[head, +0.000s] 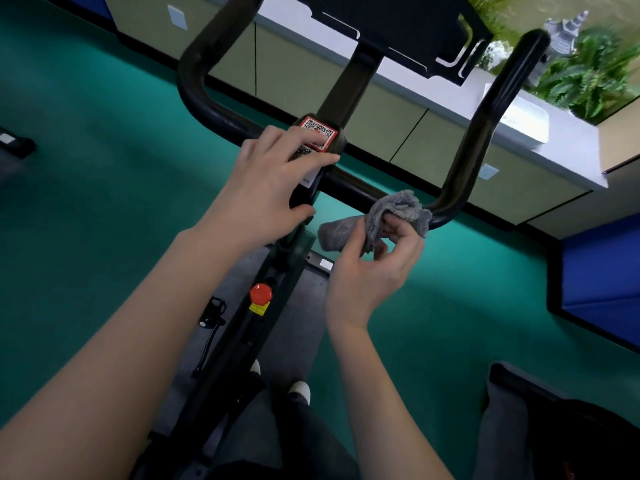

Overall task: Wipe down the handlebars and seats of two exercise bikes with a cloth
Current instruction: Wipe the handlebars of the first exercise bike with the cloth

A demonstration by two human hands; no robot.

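Note:
A black U-shaped handlebar (474, 140) of an exercise bike fills the upper half of the head view, with a black console (398, 26) above its centre stem. My left hand (273, 181) rests on the centre clamp, fingers straight over a red QR sticker (318, 131). My right hand (374, 268) holds a crumpled grey cloth (398, 209) against the crossbar, just left of the right-hand bend. The bike's seat is not in view.
The bike's black frame (242, 341) with a red knob (260, 293) runs down between my arms. Green floor (86, 168) surrounds it. A counter with cabinets (381, 109) and plants (588, 74) stands behind. A dark object (554, 427) sits at bottom right.

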